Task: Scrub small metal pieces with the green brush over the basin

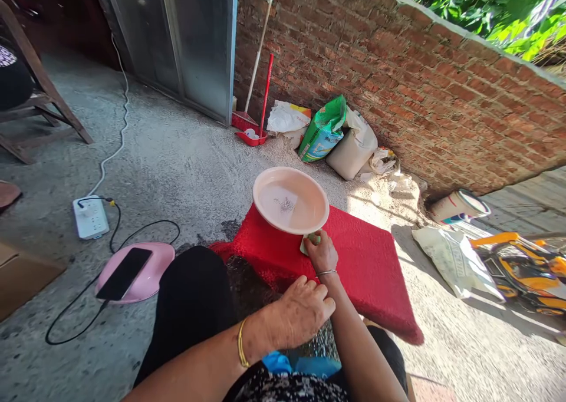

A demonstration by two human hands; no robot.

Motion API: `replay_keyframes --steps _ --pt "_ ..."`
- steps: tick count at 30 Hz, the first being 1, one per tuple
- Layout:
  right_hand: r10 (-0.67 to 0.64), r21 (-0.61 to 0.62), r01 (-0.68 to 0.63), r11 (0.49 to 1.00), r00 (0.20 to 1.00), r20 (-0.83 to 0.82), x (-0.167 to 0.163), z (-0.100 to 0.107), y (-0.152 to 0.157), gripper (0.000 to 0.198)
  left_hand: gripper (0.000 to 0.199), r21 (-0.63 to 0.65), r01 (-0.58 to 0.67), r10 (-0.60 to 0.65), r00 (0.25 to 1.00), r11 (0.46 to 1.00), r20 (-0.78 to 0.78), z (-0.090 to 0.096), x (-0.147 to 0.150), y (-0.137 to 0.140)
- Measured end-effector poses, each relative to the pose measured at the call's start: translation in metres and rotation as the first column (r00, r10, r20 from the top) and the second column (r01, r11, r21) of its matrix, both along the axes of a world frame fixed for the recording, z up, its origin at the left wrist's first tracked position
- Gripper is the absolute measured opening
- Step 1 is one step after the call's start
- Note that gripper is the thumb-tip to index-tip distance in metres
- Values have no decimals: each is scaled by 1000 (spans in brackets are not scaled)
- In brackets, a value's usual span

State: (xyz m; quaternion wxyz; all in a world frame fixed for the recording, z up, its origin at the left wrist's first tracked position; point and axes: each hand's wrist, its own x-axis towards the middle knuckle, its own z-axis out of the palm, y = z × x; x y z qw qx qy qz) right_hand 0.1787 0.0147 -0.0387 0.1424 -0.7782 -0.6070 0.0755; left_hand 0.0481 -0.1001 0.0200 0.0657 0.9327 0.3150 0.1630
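A pale pink basin (292,199) sits on a low stand covered by a red cloth (362,254). At its middle is a cluster of small dark specks that I cannot identify. Just below the basin's near rim, my right hand (322,252) has its fingers closed on a small pale green piece (313,238), mostly covered by the fingers. My left hand (300,312) is curled in front of my body, close to the right wrist. Its fingers are bent in, and whatever they may hold is hidden.
On the left, a phone (124,274) lies on a pink plastic stool (152,275), cabled to a white power strip (91,217). A red dustpan (251,137), a green sack (325,129) and a bucket (460,207) stand along the brick wall (398,78). A yellow-orange toy vehicle (526,266) is at right.
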Motion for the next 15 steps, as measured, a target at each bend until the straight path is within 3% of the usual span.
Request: replay_keyframes --steps 3,7,15 --pt "-12 -60 13 998 1000 14 -12 1 10 45 8 2 -11 11 1000 1000 0 0 0 1" --pt "-12 -119 14 993 1000 20 2 6 12 40 10 3 -9 9 1000 1000 -5 3 0 1" --pt "-214 -183 229 956 972 94 102 8 -25 41 9 10 30 -30 999 999 -10 4 3 -3"
